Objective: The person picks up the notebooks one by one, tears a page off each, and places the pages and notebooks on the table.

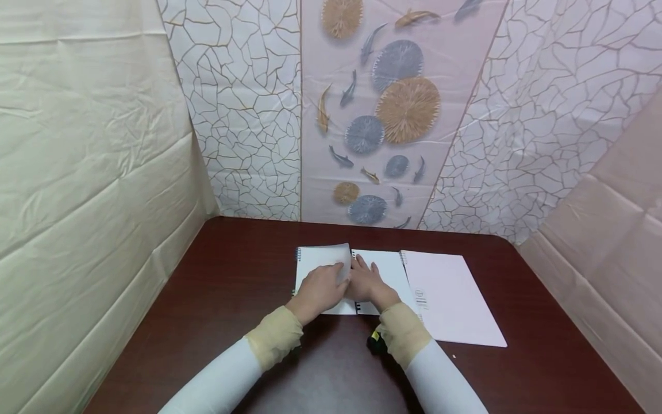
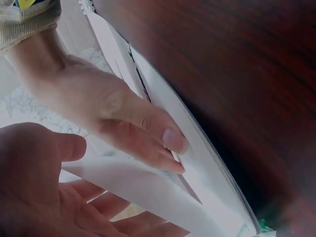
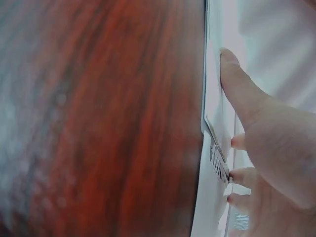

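Observation:
A spiral notebook (image 1: 305, 261) lies at the left of a row, with one of its white sheets (image 1: 343, 252) raised and curved at the right edge. My left hand (image 1: 319, 290) is over it, touching the raised sheet. In the left wrist view its fingers (image 2: 98, 202) lie extended along the sheet, the thumb standing apart. My right hand (image 1: 366, 282) rests with extended fingers where this notebook meets the middle notebook (image 1: 390, 264). In the right wrist view, the right thumb (image 3: 234, 74) touches white paper, and other fingertips are near black binding rings (image 3: 219, 165).
A larger pale spiral pad (image 1: 455, 293) with small print lies at the right, beside the middle notebook. Everything lies on a dark red-brown table (image 1: 227, 299). Cream cloth walls (image 1: 103, 172) flank the table, and a patterned sheet (image 1: 248, 115) hangs behind it.

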The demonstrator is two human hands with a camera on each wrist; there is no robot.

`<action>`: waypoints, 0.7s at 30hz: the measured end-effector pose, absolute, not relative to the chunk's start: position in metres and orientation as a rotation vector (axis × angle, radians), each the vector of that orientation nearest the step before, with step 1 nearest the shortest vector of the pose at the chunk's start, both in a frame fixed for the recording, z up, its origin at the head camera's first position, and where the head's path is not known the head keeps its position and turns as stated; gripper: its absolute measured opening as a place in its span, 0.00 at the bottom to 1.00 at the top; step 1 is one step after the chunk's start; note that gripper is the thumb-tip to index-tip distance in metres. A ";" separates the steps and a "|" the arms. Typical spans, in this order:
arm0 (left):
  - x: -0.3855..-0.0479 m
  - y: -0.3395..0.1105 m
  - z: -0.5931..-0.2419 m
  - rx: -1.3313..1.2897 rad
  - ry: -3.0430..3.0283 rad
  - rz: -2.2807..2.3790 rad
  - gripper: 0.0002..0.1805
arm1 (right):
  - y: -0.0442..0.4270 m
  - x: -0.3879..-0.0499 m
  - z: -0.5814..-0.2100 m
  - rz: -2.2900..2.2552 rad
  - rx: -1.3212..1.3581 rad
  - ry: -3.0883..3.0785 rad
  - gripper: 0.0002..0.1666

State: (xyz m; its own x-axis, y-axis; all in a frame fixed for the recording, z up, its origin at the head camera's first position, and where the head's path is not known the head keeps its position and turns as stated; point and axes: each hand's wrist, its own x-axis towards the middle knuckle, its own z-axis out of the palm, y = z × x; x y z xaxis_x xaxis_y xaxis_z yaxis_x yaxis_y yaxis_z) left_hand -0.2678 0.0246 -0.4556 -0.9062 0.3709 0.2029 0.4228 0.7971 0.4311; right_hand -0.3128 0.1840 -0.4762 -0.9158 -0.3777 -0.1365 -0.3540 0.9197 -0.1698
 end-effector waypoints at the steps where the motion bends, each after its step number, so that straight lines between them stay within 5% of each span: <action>1: -0.269 0.024 -0.455 -0.640 -2.879 -0.726 0.25 | 0.185 -0.313 -0.476 -0.211 -0.563 2.911 0.35; 11: -0.271 0.017 -0.447 -0.600 -2.944 -0.753 0.24 | 0.197 -0.325 -0.479 -0.476 -0.578 2.896 0.39; 21: -0.263 0.018 -0.458 -0.501 -3.097 -0.465 0.22 | 0.197 -0.312 -0.474 -0.590 -0.580 3.064 0.32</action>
State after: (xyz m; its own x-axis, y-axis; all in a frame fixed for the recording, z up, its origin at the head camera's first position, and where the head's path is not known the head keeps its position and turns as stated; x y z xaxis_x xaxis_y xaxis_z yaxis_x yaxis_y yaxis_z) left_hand -0.2631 0.0184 -0.4583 -0.9497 0.3126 0.0173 0.3039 0.9071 0.2911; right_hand -0.3123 0.1970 -0.4743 -0.9328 -0.3467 0.0986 -0.3585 0.8641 -0.3533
